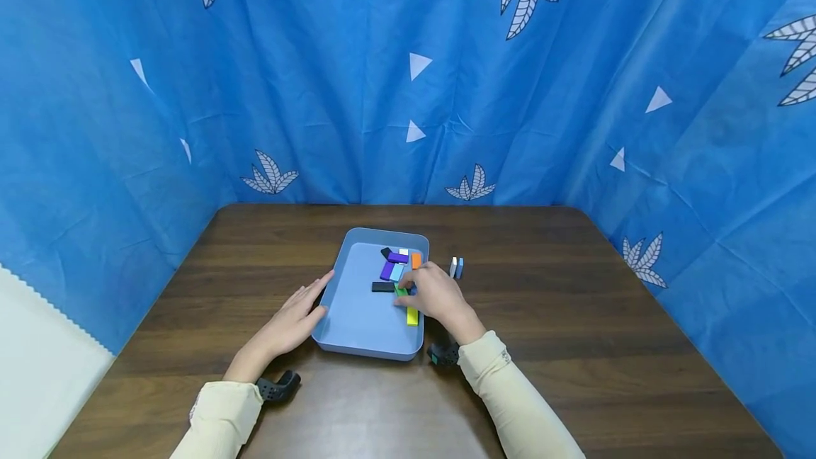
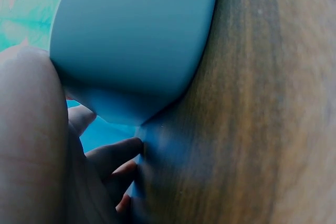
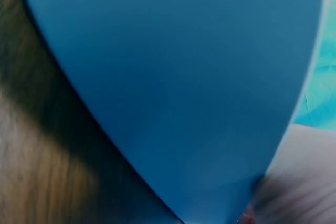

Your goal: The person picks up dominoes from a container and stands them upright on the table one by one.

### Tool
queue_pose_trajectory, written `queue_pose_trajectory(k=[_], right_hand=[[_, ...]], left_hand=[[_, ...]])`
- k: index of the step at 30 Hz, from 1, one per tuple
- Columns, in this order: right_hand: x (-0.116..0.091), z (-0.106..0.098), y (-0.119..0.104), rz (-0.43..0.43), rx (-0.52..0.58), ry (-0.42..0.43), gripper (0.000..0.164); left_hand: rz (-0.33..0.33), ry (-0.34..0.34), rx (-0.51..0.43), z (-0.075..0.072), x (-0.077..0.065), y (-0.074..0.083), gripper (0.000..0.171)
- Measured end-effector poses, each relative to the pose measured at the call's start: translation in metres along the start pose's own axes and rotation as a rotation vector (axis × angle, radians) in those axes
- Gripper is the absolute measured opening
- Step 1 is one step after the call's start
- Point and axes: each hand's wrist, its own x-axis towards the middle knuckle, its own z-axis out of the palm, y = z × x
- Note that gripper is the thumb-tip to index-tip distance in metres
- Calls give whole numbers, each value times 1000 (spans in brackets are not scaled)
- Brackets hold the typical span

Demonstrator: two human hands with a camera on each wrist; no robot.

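Note:
A light blue plastic tray [image 1: 366,335] lies on the table with several small coloured blocks toward its right side. My right hand [image 1: 436,294] reaches over the right rim, thumb and index finger curled about a green block [image 1: 400,290]. Close by are a black block [image 1: 382,287], a yellow block [image 1: 412,316] and a light blue block [image 1: 397,273]. My left hand [image 1: 290,321] rests with straight fingers against the tray's left side. In the left wrist view, its thumb [image 2: 31,129] touches the rim. The tray's wall [image 3: 173,77] hides the right fingertips in the right wrist view.
Right of the tray, a white block [image 1: 453,267] and a blue block [image 1: 460,268] stand side by side on the brown wooden table [image 1: 574,346]. Farther back in the tray lie an orange block [image 1: 416,261] and purple blocks [image 1: 398,258]. A blue curtain [image 1: 319,91] surrounds the table.

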Motion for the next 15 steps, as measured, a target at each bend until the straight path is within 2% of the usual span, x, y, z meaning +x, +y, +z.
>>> queue_pose_trajectory(k=[8, 15], right_hand=[[-2, -2, 2, 11, 13, 12, 27], [0, -4, 6, -1, 25, -11, 26]], left_hand=[[-2, 0, 22, 0, 1, 6, 65], [4, 15, 28, -1, 0, 9, 65]])
